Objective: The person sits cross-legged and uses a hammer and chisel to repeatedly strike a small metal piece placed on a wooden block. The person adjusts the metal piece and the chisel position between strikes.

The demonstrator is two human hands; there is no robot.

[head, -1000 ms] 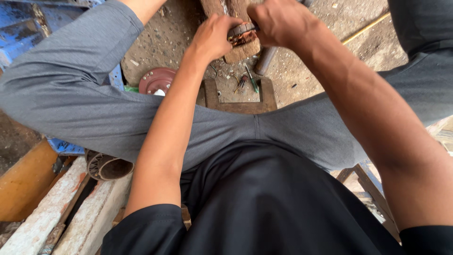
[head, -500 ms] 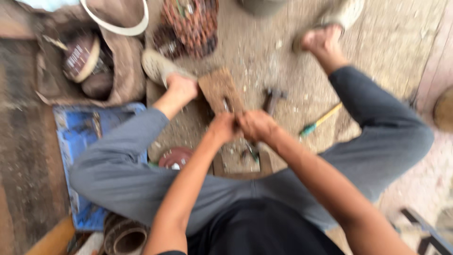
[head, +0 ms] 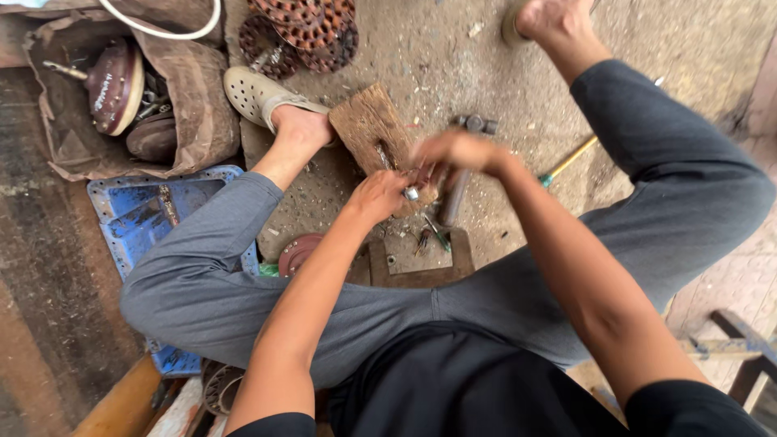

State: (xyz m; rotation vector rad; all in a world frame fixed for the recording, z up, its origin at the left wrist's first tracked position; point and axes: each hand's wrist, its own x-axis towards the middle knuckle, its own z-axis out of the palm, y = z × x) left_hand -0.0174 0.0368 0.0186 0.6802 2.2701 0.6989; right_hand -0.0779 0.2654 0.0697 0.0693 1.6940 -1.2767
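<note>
The left hand is closed around a small shiny metal piece, which lies at the near end of a worn wooden block on the concrete floor. The right hand is just above and beside it, blurred, with the fingers curled together; I cannot tell what it grips. Both hands are almost touching over the metal piece.

There is little open room here. The two bent legs in grey trousers close the work place on both sides, and the left foot in a pale perforated shoe stands against the far-left edge of the block. A hammer lies on the floor just to the right of the block, partly under the right hand. A low wooden frame is near the body, with small tools inside. A screwdriver with green and yellow handle lies further right. On the left are a blue metal tray and a brown sack with round rusty parts; perforated rusty discs are at the far edge.
</note>
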